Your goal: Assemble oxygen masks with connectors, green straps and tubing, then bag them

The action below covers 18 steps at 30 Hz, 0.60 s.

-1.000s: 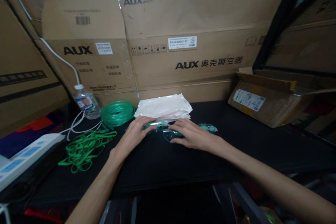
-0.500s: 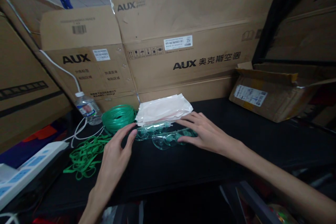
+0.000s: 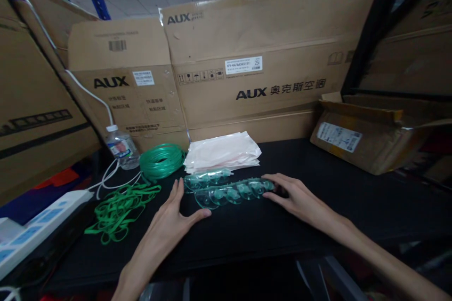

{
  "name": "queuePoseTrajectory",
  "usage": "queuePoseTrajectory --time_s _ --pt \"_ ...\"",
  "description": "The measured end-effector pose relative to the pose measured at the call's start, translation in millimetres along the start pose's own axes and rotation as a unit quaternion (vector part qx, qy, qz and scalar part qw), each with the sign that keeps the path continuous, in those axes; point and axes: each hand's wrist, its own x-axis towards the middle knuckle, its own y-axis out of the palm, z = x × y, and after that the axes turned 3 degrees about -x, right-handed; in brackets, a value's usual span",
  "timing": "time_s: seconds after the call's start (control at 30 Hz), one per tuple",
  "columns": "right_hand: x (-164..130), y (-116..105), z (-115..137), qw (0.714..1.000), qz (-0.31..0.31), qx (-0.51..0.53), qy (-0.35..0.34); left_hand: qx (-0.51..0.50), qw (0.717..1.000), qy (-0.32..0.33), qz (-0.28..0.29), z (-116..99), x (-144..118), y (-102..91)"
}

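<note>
Gaping at right, the carton (image 3: 370, 138) hides its inside! Two see-through rows of green cups (image 3: 235, 193) lie mid-tabletop (image 3: 247, 240), right hand (image 3: 294, 197) pinching the front end, left hand (image 3: 173, 221) spread wide (holding nothing).

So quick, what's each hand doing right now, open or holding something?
Left hand: open, near the left end of the front row of clear green masks.
Right hand: thumb and fingers around that row's right end; grip cannot be told.
</note>
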Motion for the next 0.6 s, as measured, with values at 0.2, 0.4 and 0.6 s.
queuePoseTrajectory --time_s 0.2,0.4,0.6 --pt "19.1 21.3 23.7 0.998 -0.004 0.041 -0.044 0.035 0.999 -0.006 0.028 7.8 14.8 -13.0" --pt "38.5 33.3 29.2 0.998 0.004 0.053 -0.032 0.037 0.998 0.027 0.05 21.7 32.3 -20.8" --pt "39.5 34.5 27.6 0.998 0.017 0.064 -0.018 0.017 0.998 0.046 0.037 24.6 29.8 -25.3"
